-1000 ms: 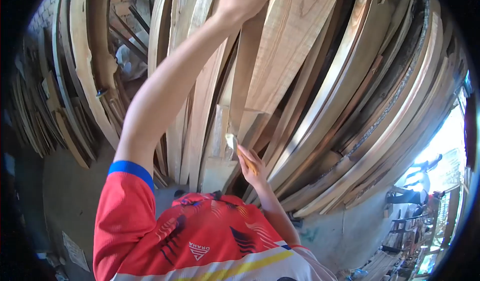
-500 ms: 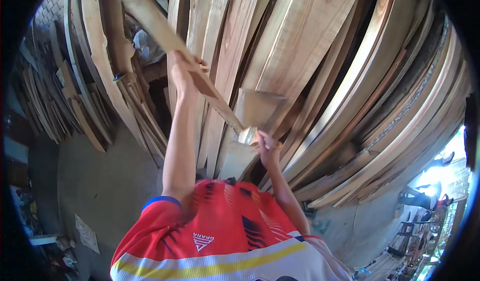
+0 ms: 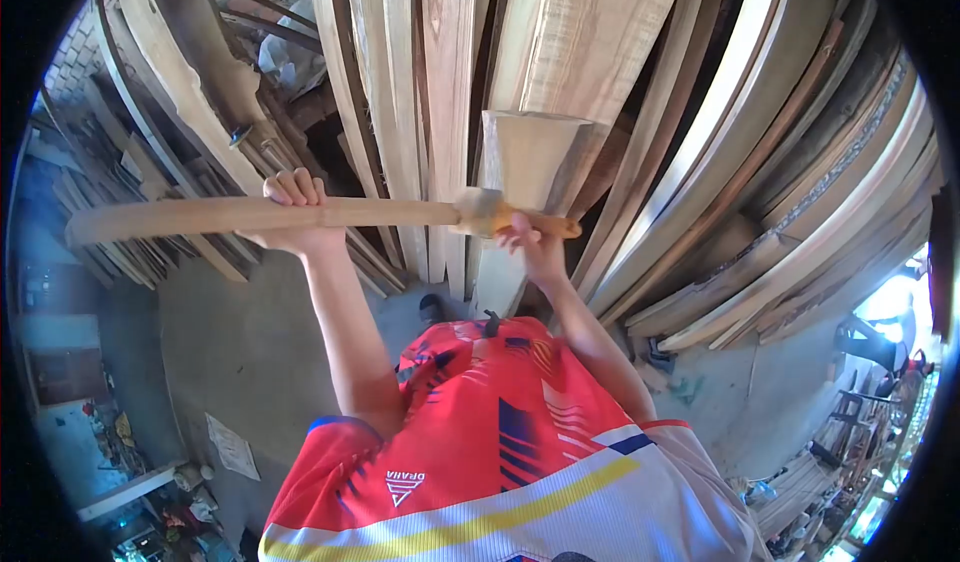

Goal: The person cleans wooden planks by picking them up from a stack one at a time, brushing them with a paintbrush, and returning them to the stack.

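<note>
A long wooden piece [image 3: 390, 212] lies level across the head view, blurred toward its left end. My left hand [image 3: 298, 217] is wrapped round it left of the middle. In my right hand [image 3: 530, 244], at the piece's right end, is a brush [image 3: 545, 224] with an orange-brown wooden handle. The brush's head is blurred and overlaps the end of the piece, so contact is hard to tell. Just behind stands a pale wooden block [image 3: 535, 157], wider at its top.
Many tall boards [image 3: 600, 42] lean side by side behind the block and curve away to both sides. A grey floor [image 3: 250, 352] lies at the left, with a printed sheet [image 3: 232, 446] on it. Benches and clutter [image 3: 850, 452] stand at the lower right.
The wooden piece has swung from steep, through slanting, to level. My left hand has come down and left with it. The brush in my right hand has moved up and to the right.
</note>
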The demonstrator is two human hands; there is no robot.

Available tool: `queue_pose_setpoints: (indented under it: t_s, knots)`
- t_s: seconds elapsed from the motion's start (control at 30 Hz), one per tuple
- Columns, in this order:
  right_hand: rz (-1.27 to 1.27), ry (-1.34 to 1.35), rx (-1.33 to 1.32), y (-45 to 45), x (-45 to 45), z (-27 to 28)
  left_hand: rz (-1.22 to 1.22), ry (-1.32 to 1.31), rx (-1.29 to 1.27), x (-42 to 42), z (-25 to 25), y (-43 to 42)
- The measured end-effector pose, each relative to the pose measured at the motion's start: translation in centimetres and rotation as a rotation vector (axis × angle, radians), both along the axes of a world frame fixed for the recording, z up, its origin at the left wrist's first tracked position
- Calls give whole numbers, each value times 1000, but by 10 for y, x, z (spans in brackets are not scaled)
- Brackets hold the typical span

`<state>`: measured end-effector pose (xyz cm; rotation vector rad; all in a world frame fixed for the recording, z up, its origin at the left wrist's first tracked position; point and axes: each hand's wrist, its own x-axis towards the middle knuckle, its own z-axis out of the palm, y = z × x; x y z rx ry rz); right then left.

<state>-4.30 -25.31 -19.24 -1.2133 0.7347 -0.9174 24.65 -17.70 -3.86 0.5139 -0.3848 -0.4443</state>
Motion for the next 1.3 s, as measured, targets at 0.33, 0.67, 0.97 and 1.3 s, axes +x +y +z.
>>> queue_pose_setpoints:
  t_s: [0.33, 0.67, 0.97, 1.3]
  knots:
    - [33, 250, -99, -2, -79, 1, -238, -237, -168, -88, 11, 43]
    - [82, 380, 78, 47, -158, -17, -436, -273, -248, -141, 22, 104]
    - [-152, 230, 21, 167, -221, 22, -487, -225, -335, -168, 6, 183]
    - [-795, 341, 400, 283, -416, -5, -591, 26, -298, -209, -32, 264]
